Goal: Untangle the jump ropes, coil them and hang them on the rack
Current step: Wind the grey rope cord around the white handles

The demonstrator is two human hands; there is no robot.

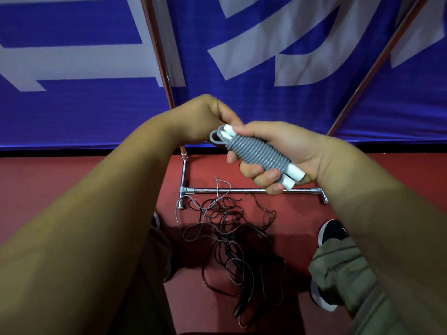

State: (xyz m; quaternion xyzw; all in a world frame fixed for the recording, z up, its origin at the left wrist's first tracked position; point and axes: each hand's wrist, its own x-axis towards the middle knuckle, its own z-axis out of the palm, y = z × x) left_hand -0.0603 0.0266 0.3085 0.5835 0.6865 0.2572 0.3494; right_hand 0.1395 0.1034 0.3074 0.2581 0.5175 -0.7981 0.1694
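Note:
A grey jump rope (pixel 256 152) is wound tightly around its two white handles into a compact bundle. My right hand (pixel 278 151) grips this bundle around the middle, held in the air in front of me. My left hand (pixel 205 119) pinches the bundle's upper left end, where a small grey loop sticks out. Below, on the red floor, a tangle of thin dark and grey ropes (pixel 229 238) lies between my feet. The metal rack (pixel 251 190) stands behind it, with its base bar low to the floor and slanted poles rising up.
A blue banner (pixel 266 105) with large white characters hangs behind the rack. My black shoes (pixel 332 232) and olive trouser legs flank the rope tangle. The rack's slanted copper-coloured poles (pixel 159 52) cross in front of the banner.

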